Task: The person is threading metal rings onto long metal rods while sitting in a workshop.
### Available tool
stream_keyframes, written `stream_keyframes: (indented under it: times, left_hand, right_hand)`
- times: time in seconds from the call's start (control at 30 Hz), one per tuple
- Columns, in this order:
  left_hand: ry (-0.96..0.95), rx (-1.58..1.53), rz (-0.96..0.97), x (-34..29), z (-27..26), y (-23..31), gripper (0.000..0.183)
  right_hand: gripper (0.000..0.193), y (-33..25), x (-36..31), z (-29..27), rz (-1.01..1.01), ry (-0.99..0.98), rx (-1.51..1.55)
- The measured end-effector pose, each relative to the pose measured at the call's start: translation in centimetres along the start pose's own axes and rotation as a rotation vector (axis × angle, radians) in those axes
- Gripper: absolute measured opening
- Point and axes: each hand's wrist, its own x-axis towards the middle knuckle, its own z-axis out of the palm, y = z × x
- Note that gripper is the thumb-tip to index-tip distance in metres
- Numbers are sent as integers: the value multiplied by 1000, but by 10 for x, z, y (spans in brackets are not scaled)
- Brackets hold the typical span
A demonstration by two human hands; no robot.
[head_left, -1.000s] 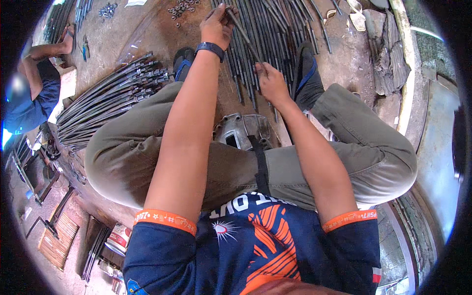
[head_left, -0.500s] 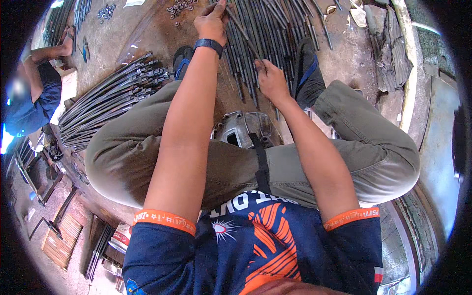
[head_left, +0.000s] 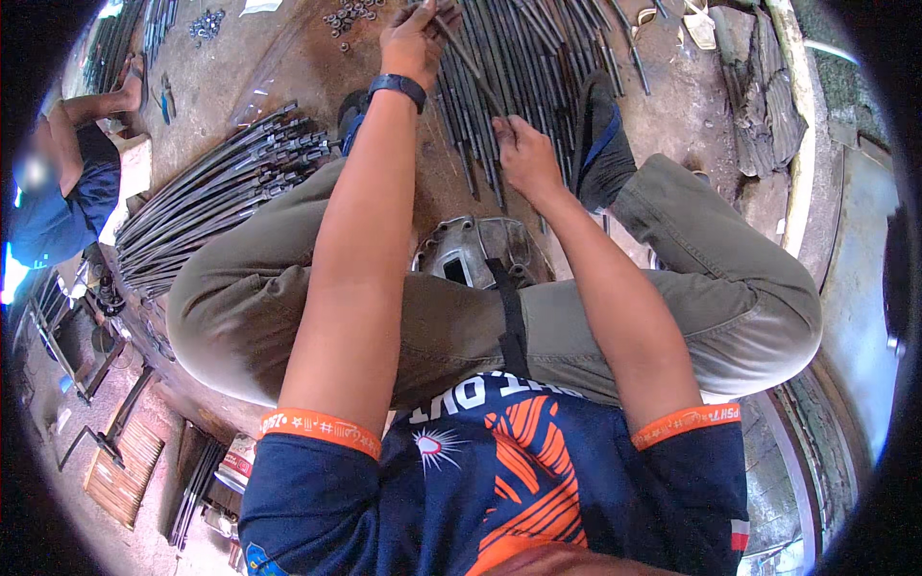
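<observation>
A thin dark metal rod point(head_left: 465, 58) slants between my hands, over a spread of similar rods. My left hand point(head_left: 411, 43), with a dark watch on its wrist, is closed around the rod's far end at the top of the view. Nearer to me, my right hand point(head_left: 526, 156) is closed with its thumb and fingers pinching the lower end. Beneath lie many long dark rods point(head_left: 523, 72), side by side on the floor between my feet. A loose group of small metal nuts point(head_left: 348, 17) rests just left of my left hand.
A cast metal housing point(head_left: 495, 238) sits between my legs. Rods with thicker end fittings point(head_left: 221, 187) are heaped at the left. Farther left are more nuts point(head_left: 206, 24), pliers point(head_left: 166, 99) and a seated person point(head_left: 72, 182). Dark crumpled sheeting point(head_left: 768, 106) lies at the right.
My left hand and forearm have shifted slightly left, and my right hand has moved a little left too. Both hands keep hold of the rod.
</observation>
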Motion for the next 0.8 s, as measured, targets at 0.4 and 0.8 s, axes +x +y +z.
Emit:
stream_keyframes:
  times: [0.4,0.8]
  left_hand:
    - [40,208,28,-9,11,2,14]
    - [201,-49,53,3,-16,-25,21]
  right_hand:
    - [22,6,4,-3,49,25,-66]
    - [28,0,3,-2,29,15,-44]
